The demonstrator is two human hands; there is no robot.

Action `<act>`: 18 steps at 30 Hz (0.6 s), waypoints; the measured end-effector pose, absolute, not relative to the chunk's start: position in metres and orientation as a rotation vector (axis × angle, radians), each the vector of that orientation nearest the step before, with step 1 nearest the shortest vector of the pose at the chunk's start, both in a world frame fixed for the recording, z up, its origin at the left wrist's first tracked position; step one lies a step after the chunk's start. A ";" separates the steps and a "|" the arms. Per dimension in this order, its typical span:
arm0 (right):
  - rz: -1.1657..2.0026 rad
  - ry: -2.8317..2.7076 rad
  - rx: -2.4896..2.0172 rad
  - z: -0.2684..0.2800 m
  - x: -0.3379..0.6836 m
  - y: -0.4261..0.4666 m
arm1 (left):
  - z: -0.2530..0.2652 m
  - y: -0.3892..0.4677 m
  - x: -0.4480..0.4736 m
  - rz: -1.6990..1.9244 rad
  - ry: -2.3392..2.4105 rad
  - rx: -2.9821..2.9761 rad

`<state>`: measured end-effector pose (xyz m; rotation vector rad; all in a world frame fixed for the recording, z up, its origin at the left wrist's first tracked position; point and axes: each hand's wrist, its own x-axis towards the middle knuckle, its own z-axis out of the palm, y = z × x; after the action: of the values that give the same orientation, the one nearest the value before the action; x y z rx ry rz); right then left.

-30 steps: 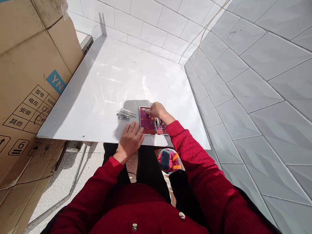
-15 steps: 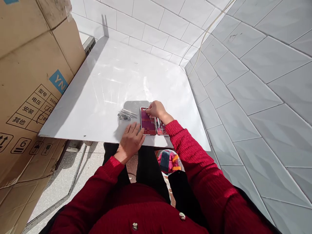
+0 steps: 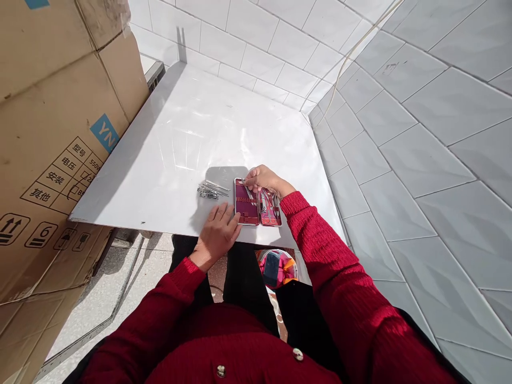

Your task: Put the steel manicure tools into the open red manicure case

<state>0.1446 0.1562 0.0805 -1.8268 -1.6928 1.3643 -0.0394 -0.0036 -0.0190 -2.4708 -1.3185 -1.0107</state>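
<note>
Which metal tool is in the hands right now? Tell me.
The slim tool pinched by the right hand over the open case; the other loose tools lie untouched, left of the case.

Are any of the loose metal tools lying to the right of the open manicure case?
No, the loose metal tools lie on the white tabletop to the left of the open manicure case, beyond the left hand.

A white table (image 3: 168,138) bears an open case (image 3: 257,209) and loose metal tools (image 3: 212,190).

One open manicure case (image 3: 256,209), two hands, one cardboard box (image 3: 52,133), one white table (image 3: 180,133)
</note>
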 end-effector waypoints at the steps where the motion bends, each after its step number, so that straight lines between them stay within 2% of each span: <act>1: 1.380 -1.691 -1.810 0.080 0.146 0.157 | -0.019 -0.004 -0.039 -1.006 -1.321 -2.473; 8: 1.427 -1.691 -1.574 0.079 0.140 0.173 | -0.023 -0.003 -0.040 -1.023 -1.341 -2.499; 12: 1.389 -1.927 -1.447 0.082 0.112 0.187 | -0.024 -0.004 -0.041 -1.034 -1.321 -2.483; 18: 1.115 -2.452 -1.656 0.081 0.046 0.193 | -0.021 -0.003 -0.043 -1.017 -1.312 -2.491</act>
<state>0.0456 0.1926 0.0806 -1.6562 -2.4519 1.1150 -0.0427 -0.0025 -0.0214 -2.4907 -1.3115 -1.0170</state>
